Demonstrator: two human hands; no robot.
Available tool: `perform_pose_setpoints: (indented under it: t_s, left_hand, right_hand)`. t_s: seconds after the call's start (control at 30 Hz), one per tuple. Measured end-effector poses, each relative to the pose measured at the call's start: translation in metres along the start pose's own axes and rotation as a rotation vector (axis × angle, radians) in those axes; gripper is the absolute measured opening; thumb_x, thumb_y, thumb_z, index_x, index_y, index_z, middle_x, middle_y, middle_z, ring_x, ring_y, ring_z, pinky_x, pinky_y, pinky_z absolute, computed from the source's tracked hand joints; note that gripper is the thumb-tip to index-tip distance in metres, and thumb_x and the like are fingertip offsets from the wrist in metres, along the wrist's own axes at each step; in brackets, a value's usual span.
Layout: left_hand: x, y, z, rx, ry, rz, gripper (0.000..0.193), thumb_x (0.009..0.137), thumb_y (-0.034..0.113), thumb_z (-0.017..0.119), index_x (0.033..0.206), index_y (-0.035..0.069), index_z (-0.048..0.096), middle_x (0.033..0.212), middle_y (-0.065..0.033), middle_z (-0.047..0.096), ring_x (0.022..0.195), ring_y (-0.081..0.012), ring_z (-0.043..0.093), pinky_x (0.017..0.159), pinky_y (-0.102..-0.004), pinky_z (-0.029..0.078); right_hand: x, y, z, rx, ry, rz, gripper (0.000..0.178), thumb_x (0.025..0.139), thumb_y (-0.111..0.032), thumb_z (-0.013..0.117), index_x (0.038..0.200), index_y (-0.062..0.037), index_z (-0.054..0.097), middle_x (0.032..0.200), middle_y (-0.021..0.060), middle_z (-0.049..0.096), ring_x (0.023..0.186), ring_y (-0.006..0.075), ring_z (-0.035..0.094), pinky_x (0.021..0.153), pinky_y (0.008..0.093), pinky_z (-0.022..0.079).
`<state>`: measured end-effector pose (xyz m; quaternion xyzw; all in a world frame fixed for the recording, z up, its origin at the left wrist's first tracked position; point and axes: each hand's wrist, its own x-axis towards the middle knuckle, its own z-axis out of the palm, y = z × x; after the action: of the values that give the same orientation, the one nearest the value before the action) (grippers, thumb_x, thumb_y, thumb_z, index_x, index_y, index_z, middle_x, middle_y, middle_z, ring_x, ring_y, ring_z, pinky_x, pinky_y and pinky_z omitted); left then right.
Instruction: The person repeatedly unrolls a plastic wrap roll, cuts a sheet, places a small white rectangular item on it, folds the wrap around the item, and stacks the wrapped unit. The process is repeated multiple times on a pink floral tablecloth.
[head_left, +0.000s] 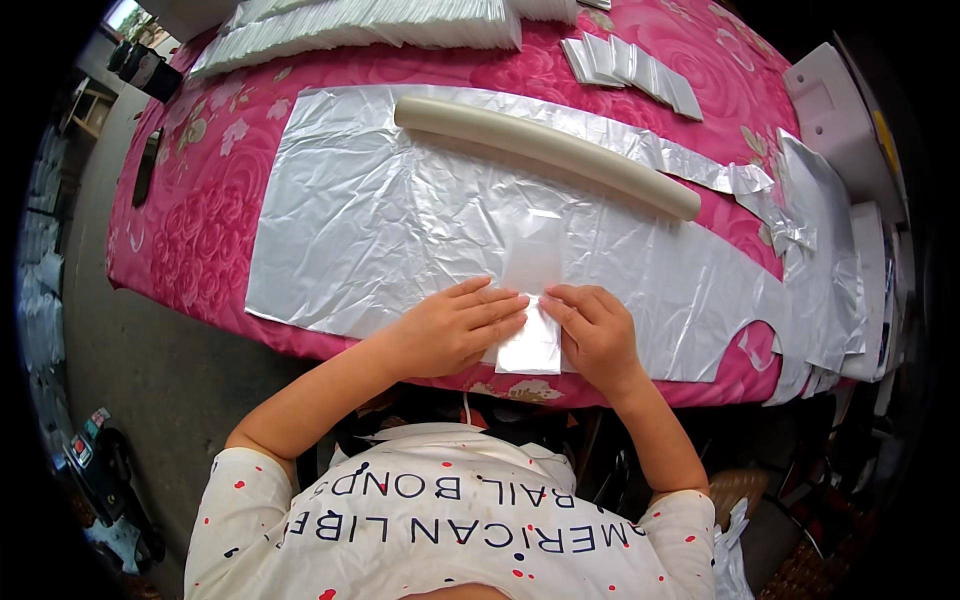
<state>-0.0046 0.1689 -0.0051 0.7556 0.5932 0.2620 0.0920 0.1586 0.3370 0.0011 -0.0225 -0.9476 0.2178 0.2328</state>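
The left hand (pixel 458 328) lies flat, grip released, apparently steadying the glossy silvery-white rectangular plastic film strip (pixel 530 347); the right hand (pixel 602 335) touches its edge, grip state indeterminable.

My left hand (pixel 465 325) and right hand (pixel 597 328) hide parts of the folded film (pixel 529 352); the pale roll (pixel 545 155) conceals some sheet (pixel 335 215) beneath. The upper edge truncates the white stack (pixel 370 40); the lower, my shirt (pixel 450 545).
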Motion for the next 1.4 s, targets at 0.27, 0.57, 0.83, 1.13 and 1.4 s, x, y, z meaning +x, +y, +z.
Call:
perform_pose_setpoints:
  t_s: [0.27, 0.57, 0.83, 1.13, 1.4]
  left_hand:
    - [0.041, -0.035, -0.028, 0.003, -0.128, -0.009, 0.059, 0.080, 0.017, 0.055, 0.134, 0.002, 0.038, 0.142, -0.0142, 0.034, 0.133, -0.0276, 0.030, 0.110, -0.0441, 0.023]
    - [0.053, -0.057, -0.009, 0.157, -0.189, -0.024, 0.081, 0.086, 0.053, 0.041, 0.142, -0.001, 0.019, 0.149, -0.0158, 0.019, 0.139, -0.0279, 0.016, 0.112, -0.0445, 0.012]
    - [0.024, -0.033, -0.018, 0.130, 0.032, 0.125, 0.053, 0.080, 0.028, 0.062, 0.124, 0.003, 0.048, 0.132, -0.0130, 0.046, 0.123, -0.0243, 0.044, 0.104, -0.0427, 0.032]
    - [0.003, 0.010, 0.003, 0.148, 0.016, 0.241, 0.025, 0.074, 0.012, 0.059, 0.096, 0.002, 0.062, 0.103, -0.0081, 0.061, 0.095, -0.0202, 0.059, 0.089, -0.0363, 0.047]
    - [0.005, 0.020, 0.007, 0.144, 0.011, 0.238, 0.022, 0.070, 0.012, 0.060, 0.089, 0.001, 0.063, 0.102, -0.0089, 0.061, 0.092, -0.0208, 0.059, 0.085, -0.0346, 0.049]
  right_hand:
    - [-0.023, -0.038, -0.012, -0.009, -0.332, -0.129, 0.049, 0.076, -0.025, 0.061, 0.120, -0.0045, 0.052, 0.130, 0.0115, 0.049, 0.123, 0.0262, 0.043, 0.106, 0.0419, 0.027]
    - [-0.039, -0.047, 0.010, -0.043, -0.514, -0.105, 0.064, 0.086, -0.044, 0.049, 0.133, -0.0016, 0.039, 0.142, 0.0133, 0.035, 0.135, 0.0259, 0.028, 0.111, 0.0404, 0.017]
    - [-0.027, -0.033, -0.010, 0.048, -0.300, -0.032, 0.050, 0.078, -0.025, 0.062, 0.121, -0.0023, 0.052, 0.132, 0.0134, 0.047, 0.124, 0.0280, 0.043, 0.104, 0.0419, 0.031]
    - [-0.003, -0.007, -0.018, 0.057, -0.268, -0.033, 0.037, 0.074, -0.006, 0.060, 0.111, -0.0004, 0.058, 0.115, 0.0113, 0.058, 0.108, 0.0274, 0.055, 0.092, 0.0391, 0.044]
    - [0.004, -0.005, -0.021, 0.086, -0.260, -0.030, 0.042, 0.065, 0.004, 0.053, 0.107, 0.0015, 0.059, 0.111, 0.0118, 0.059, 0.102, 0.0280, 0.056, 0.088, 0.0363, 0.046]
